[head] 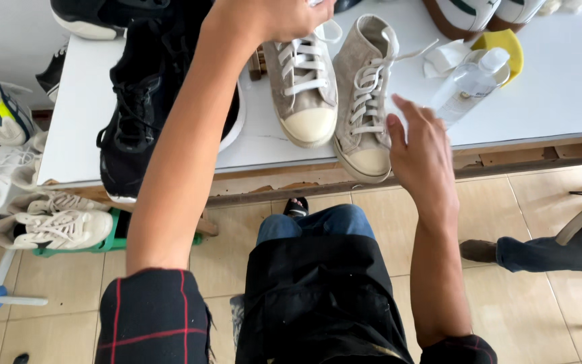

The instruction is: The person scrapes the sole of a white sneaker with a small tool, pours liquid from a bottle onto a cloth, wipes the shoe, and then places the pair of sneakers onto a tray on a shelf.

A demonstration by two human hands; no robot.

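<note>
Looking down over the bench (547, 87) now, white top, wood edge facing me. Two grey high-top sneakers w/ cream toe caps and white laces sit side by side near the front edge. Right sneaker (366, 101): long axis runs front-to-back, toe pointing toward me and poking just over the bench edge, heel away. Left sneaker (302, 87): same axis, toe toward me too, sitting a bit further back.

Right hand (420, 152) is at the right sneaker's outer side, fingers spread and loose, flat against or just beside the canvas; can't tell if it's truly touching. Grip there is open, pinching nothing. Left hand (284, 17) reaches across to the collar of the left sneaker, fingers curled in at the top of the laces; the frame edge cuts it off, so I can't tell what that grip closes on.

Around: black sneaker (136, 114) lies left of the grey pair, partly under my left forearm, toe over the edge. Clear plastic bottle (469, 84) lies tilted just right of the right hand, w/ a yellow sponge (506, 44) and a white cloth (446, 57) behind it. More shoes at the bench's far edge. White sneakers (48, 226) stacked on the floor at left. Another person's leg and shoe (540, 253) at right, well apart.
</note>
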